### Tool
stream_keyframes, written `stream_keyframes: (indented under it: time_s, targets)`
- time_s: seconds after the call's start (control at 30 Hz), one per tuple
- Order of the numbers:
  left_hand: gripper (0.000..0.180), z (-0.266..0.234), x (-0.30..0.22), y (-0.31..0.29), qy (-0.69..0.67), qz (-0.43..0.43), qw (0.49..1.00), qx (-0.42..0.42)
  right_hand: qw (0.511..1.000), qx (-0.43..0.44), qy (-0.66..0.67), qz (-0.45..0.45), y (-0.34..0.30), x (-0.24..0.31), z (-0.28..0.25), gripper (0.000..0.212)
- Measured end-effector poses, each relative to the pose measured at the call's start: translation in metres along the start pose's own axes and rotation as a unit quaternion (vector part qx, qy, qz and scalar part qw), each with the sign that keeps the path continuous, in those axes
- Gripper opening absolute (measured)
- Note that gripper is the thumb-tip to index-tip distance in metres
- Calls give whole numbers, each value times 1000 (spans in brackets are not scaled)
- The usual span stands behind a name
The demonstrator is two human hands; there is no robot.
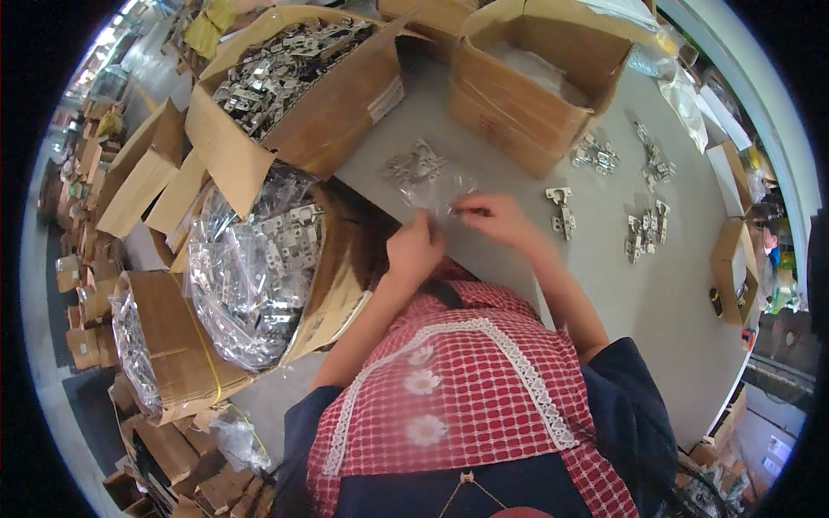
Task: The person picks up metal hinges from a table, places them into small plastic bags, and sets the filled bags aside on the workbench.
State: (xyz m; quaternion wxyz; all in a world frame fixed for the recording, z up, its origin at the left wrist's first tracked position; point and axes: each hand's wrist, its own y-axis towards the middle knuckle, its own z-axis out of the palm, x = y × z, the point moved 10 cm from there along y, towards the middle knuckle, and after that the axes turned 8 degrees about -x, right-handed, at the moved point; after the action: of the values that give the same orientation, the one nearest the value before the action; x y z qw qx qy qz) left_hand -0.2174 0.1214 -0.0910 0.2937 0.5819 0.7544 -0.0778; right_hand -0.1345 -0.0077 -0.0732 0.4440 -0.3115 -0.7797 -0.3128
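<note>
Surface (669,332) spreads beneath the tall open carton (514,116), at whose near left the right hand (503,223), its hold unclear from here, joins a left hand (418,247) seemingly pinching a clear bag (440,188), metal hinges (418,162) in or beside it, likely a bagging step needing the mouth held wide next.

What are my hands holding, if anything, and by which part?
A clear, thin plastic bag, apparently pinched at its near edge by the left hand. The right hand is at its right side; whether it grips too cannot be told.
</note>
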Motion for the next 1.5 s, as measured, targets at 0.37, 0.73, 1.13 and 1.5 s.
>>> stream_keyframes:
  time_s: [0.37, 0.73, 1.13, 1.5]
  targets:
    - [21, 2, 21, -7, -57, -49, 997, 5, 834, -33, -476, 278, -93, -49, -133, 30]
    - [22, -11, 7, -4, -51, 0, 998, -30, 940, -51, -332, -51, -57, 56, -37, 26]
    - [19, -18, -13, -2, -33, 28, 997, -66, 927, -115, -349, -77, -35, 69, -8, 23]
    - [19, -26, -17, -11, -46, 50, 996, -65, 927, -86, -361, -47, -34, 62, -10, 23]
